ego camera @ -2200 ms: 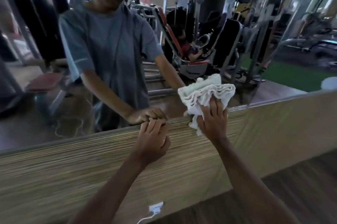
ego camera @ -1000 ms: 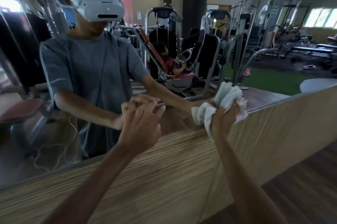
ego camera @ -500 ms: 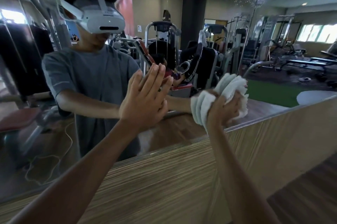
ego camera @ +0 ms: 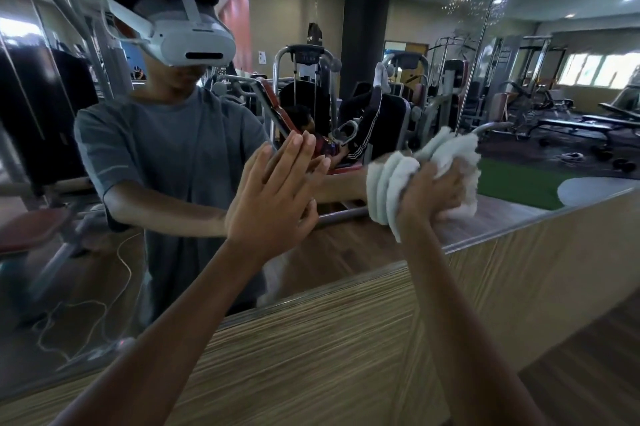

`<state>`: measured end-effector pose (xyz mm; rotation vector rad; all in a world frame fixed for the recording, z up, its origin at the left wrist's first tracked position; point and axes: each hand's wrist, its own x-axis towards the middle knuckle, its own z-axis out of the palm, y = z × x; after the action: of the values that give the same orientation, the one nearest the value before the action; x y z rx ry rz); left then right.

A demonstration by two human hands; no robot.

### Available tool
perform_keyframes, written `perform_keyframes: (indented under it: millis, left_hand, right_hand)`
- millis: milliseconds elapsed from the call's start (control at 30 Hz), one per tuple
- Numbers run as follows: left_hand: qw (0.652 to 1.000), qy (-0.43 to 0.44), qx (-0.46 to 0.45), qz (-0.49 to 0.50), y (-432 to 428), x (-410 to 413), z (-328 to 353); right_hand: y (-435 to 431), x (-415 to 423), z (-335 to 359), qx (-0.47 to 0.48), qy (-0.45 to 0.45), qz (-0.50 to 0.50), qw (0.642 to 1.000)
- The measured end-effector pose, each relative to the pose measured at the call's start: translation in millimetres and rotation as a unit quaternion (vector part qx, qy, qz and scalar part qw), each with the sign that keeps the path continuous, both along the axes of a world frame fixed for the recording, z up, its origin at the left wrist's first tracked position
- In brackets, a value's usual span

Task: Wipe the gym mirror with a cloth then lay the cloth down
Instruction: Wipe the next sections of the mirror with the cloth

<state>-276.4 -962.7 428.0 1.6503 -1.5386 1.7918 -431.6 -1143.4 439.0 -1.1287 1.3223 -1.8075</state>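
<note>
— Both hands have been lifted from the wooden panel (ego camera: 346, 339) up onto the mirror (ego camera: 381, 27). How are they set?
— The left hand (ego camera: 273, 203) is laid flat on the glass, fingers straight. The cloth (ego camera: 384, 190) is bunched against the glass, clamped in the curled right hand (ego camera: 429, 193).
— And its handling?
— Light, soft and limp, it is judged; the bunched middle is best gripped so the folds are kept in.

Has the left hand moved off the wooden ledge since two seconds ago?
Yes. The left hand has gone up: from the top edge of the wooden ledge to flat against the mirror above it, fingers straight.
</note>
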Motion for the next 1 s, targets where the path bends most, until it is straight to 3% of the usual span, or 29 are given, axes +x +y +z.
perform_keyframes:
  millis: [100,200,267,333,400,500,533,600,700,767,800,867,933,1000]
  left_hand:
    - [1.0,0.002,0.007,0.001,1,-1,-1]
    - [1.0,0.003,0.011,0.005,1,-2,-1]
    - [1.0,-0.001,0.01,0.009,1,-3,1]
    - [1.0,-0.002,0.012,0.009,1,-2,0]
    - [1.0,-0.008,0.011,0.014,1,-2,-2]
    - [1.0,-0.013,-0.002,0.006,0,-2,0]
    - [1.0,-0.013,-0.004,0.001,0,-2,0]
    - [1.0,-0.017,-0.004,-0.001,1,-1,0]
    - [1.0,-0.013,-0.005,-0.007,0,-1,-1]
    - [1.0,-0.008,0.003,-0.003,0,-2,0]
    - [1.0,-0.006,0.005,0.0,1,-2,1]
    - [1.0,-0.005,0.005,0.006,2,-2,3]
    - [1.0,-0.005,-0.005,0.003,3,-2,2]
    - [1.0,0.004,-0.007,0.003,2,-3,1]
  right_hand:
    - [28,21,-3,-0.137,0.093,-0.009,0.986]
    - [34,13,-75,-0.307,0.285,0.02,0.908]
    - [19,-5,-120,-0.326,0.376,0.041,0.866]
    - [9,-21,-133,-0.234,0.336,0.058,0.91]
    - [-7,-25,-105,-0.106,0.186,0.077,0.974]
    - [-23,-12,-17,0.005,-0.029,0.095,0.995]
    - [-19,-3,1,0.001,-0.032,0.081,0.996]
    - [9,17,8,-0.096,0.079,-0.009,0.992]
    - [32,13,-41,-0.289,0.27,-0.021,0.918]
    - [16,-5,-90,-0.326,0.371,-0.004,0.869]
    - [9,-17,-103,-0.31,0.385,0.017,0.869]
    - [0,-32,-102,-0.232,0.346,0.055,0.908]
    - [-2,-31,-67,-0.156,0.236,0.062,0.957]
    - [-8,-20,-19,-0.117,0.135,0.033,0.983]
